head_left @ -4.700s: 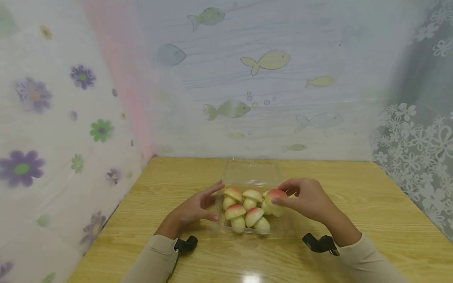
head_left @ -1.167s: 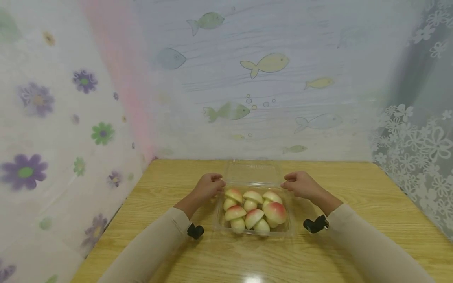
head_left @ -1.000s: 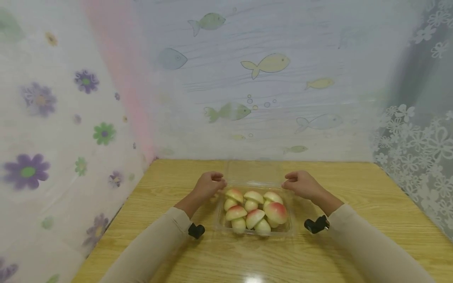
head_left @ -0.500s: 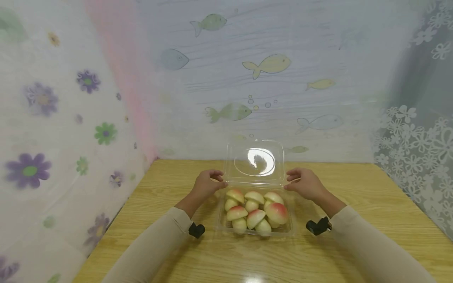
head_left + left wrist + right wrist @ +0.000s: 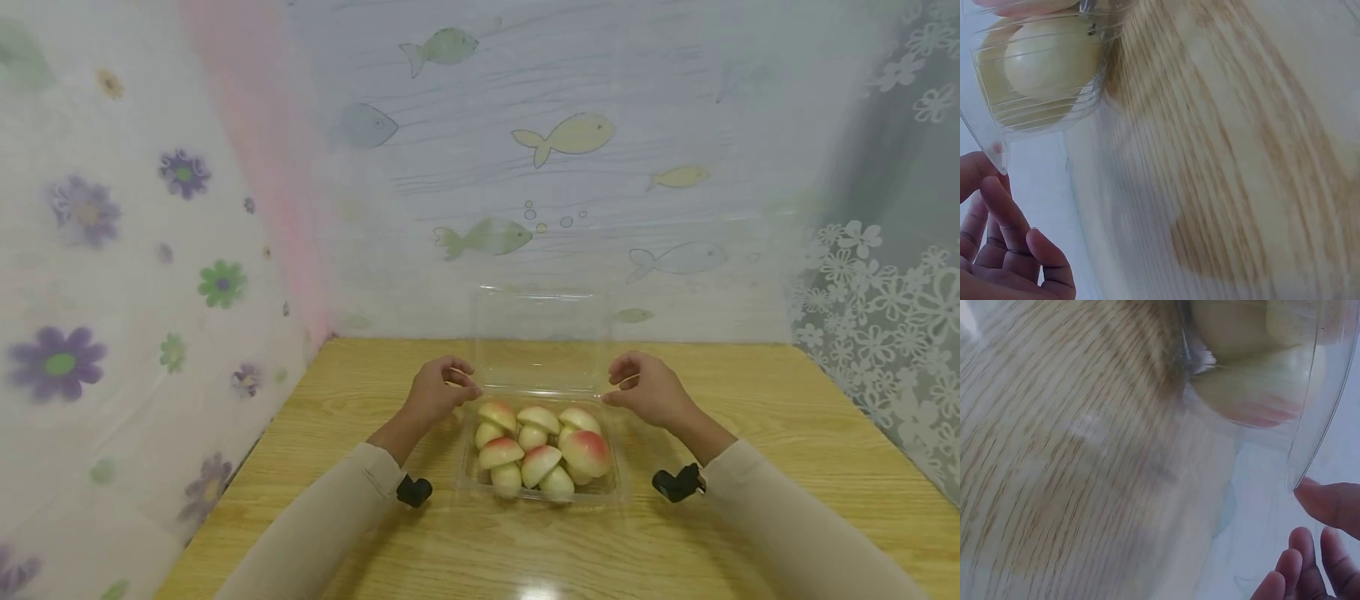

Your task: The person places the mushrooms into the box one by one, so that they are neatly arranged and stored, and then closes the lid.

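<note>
A clear plastic clamshell box (image 5: 617,471) stands open in the head view, with several cream, red-tinted mushroom-shaped pieces (image 5: 500,452) in its base. Its lid (image 5: 540,346) is raised nearly upright at the back. My left hand (image 5: 435,387) is at the back left corner; in the left wrist view its thumb (image 5: 975,172) is at the rim's corner. At the back right corner is my right hand (image 5: 651,390). Its thumb (image 5: 1332,505) touches the rim's corner in the right wrist view, the fingers loosely curled and apart from it.
The box rests on a wood-grain table (image 5: 360,467). A wall sheet with fish drawings (image 5: 570,167) stands directly behind, flowered sheets (image 5: 112,275) at the left and right. A black wrist camera (image 5: 678,482) sits below each hand.
Earlier my right hand set a mushroom-shaped piece in the box. Both hands then went to the back corners, and the lid has swung up from lying back to nearly upright.
</note>
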A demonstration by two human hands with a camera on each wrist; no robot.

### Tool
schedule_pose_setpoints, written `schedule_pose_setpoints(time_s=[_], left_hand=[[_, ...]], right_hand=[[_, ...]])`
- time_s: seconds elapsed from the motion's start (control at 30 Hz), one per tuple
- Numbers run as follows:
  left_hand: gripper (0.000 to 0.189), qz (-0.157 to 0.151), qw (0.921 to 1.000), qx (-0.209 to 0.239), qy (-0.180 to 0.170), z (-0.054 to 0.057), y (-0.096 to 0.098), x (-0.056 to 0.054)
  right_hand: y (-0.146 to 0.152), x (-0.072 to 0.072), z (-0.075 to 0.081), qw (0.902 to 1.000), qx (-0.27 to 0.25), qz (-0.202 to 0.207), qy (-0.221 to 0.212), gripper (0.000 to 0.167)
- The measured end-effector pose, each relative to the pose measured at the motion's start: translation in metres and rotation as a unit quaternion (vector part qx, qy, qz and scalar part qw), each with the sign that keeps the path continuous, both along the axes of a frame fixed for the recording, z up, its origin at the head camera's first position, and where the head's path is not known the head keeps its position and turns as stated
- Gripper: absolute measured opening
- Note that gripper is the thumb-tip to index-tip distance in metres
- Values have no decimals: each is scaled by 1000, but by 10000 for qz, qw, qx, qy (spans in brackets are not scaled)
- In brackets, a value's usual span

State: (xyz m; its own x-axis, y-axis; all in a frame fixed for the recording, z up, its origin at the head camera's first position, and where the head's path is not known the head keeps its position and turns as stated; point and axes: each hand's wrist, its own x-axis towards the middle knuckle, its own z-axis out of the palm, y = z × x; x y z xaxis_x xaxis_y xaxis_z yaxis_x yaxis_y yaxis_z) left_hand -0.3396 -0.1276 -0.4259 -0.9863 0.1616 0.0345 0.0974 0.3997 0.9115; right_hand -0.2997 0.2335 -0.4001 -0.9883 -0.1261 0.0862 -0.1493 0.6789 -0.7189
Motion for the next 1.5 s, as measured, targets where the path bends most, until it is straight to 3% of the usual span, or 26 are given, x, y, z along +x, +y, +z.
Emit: schedule_pose_setpoints(time_s=[0.2,0.37,0.67,0.77,0.87,0.97,1.27,1.5], left_hand=[[29,-103,9996,-113,226,-2,-5,4],[26,-184,9976,-367,557,-3,-7,7],[23,-335,9863,-1088,1194,-9,-13,11],[27,-526,9844,-1147,1224,-10,-18,15],[37,-744,9864,-1052,1022,-9,-23,21],[41,-876,9884,-1000,729,-7,-28,28],[51,-1579,9837,-843,147,-5,-39,40],[58,-1696,9841,-524,-31,-11,-42,55]], right_hand=[[3,4,-1,9976,443,213,482,31],[8,9,-5,9900,877,459,1003,22],[11,18,-8,9745,1368,737,1619,17],[12,23,-8,9677,1589,833,1769,20],[14,27,-8,9631,1746,869,1855,25],[16,32,-9,9635,1751,935,1796,23],[20,51,-10,9880,846,1048,759,37],[17,66,-15,9937,147,1081,244,47]])
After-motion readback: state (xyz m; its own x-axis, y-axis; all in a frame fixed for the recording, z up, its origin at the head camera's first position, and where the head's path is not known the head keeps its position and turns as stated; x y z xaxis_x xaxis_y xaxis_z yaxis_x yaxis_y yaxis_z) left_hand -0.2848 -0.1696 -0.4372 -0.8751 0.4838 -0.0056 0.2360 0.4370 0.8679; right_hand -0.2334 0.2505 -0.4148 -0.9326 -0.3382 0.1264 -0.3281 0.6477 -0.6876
